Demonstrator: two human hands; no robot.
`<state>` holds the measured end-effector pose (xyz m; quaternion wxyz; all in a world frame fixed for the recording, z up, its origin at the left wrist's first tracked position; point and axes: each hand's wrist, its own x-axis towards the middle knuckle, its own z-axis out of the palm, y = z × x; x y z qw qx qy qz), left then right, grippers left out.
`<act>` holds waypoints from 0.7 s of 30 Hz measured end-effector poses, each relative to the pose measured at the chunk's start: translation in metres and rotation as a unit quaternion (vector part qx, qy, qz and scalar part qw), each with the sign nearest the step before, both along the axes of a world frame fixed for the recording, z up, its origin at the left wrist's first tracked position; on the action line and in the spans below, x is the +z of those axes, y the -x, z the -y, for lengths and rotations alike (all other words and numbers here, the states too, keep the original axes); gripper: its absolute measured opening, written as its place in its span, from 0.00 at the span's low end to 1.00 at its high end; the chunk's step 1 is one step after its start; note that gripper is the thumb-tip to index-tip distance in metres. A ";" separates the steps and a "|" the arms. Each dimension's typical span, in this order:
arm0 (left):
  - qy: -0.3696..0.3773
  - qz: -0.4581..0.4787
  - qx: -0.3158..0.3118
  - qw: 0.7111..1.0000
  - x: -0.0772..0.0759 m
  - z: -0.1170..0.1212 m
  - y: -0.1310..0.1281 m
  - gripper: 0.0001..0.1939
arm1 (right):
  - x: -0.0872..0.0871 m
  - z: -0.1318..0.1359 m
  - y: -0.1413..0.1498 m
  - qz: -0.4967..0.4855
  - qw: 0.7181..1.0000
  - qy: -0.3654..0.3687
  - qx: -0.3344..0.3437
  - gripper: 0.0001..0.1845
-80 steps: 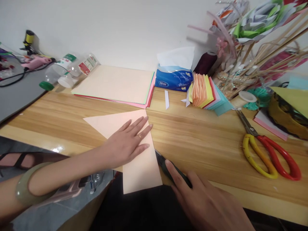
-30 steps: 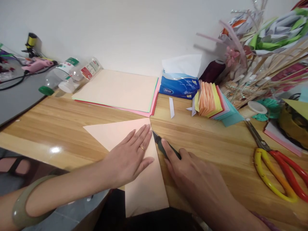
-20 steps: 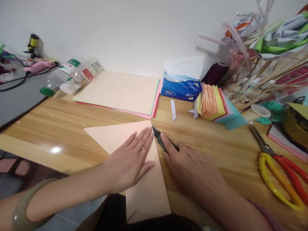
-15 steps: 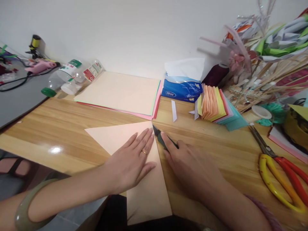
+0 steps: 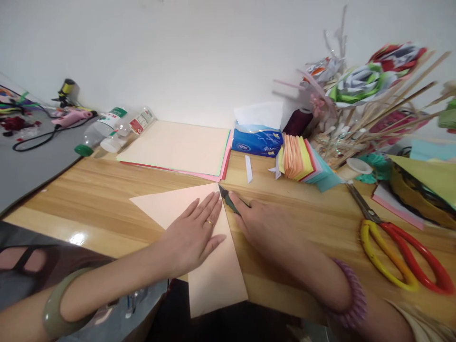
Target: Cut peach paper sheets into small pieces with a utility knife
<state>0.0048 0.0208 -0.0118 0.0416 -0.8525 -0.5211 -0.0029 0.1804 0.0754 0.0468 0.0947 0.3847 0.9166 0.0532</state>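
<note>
A peach sheet of paper folded into a triangle (image 5: 167, 207) lies on the wooden table (image 5: 302, 199), its lower corner hanging over the front edge. My left hand (image 5: 192, 232) lies flat on it with fingers stretched out, a ring on one finger. My right hand (image 5: 267, 228) is closed round a dark green utility knife (image 5: 228, 202). The knife's tip sits at the paper's right edge, close to the top corner and just beside my left fingertips.
A stack of coloured sheets (image 5: 178, 147) lies behind, with plastic bottles (image 5: 110, 130) to its left. A blue tissue pack (image 5: 256, 140), a fan of coloured papers (image 5: 302, 164), paper flowers on sticks (image 5: 363, 85) and red-and-yellow scissors (image 5: 395, 242) are at the right. A glue gun (image 5: 71, 116) lies far left.
My right hand has slid the knife up along the paper's right edge, from near the table's front edge to the top corner. My left hand stayed flat on the paper.
</note>
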 end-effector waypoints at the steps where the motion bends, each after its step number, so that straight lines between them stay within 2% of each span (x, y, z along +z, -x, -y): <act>1: -0.003 -0.002 0.002 1.000 0.000 0.000 0.000 0.34 | 0.000 0.000 0.001 0.002 1.000 -0.001 -0.003 0.27; 8: 0.006 -0.002 -0.012 1.000 0.003 0.012 -0.001 0.33 | -0.004 0.001 0.003 -0.049 0.998 -0.020 -0.034 0.23; 11: 0.040 0.030 -0.009 0.999 0.008 0.015 -0.001 0.33 | -0.006 0.010 -0.012 -0.050 0.998 -0.032 -0.028 0.23; 14: 0.078 0.132 -0.010 0.988 0.015 0.013 0.001 0.31 | -0.009 0.013 -0.040 -0.031 0.997 -0.057 -0.052 0.24; 16: 0.104 0.244 0.007 0.964 0.021 0.010 0.002 0.29 | -0.012 0.008 -0.060 -0.027 0.993 -0.095 -0.071 0.24; 18: 0.109 0.363 0.055 0.924 0.026 0.009 0.005 0.27 | -0.015 0.004 -0.075 -0.035 0.986 -0.140 -0.079 0.24; 21: 0.056 0.467 0.130 0.873 0.028 0.010 0.015 0.26 | -0.025 0.016 -0.079 -0.099 0.977 -0.181 -0.056 0.23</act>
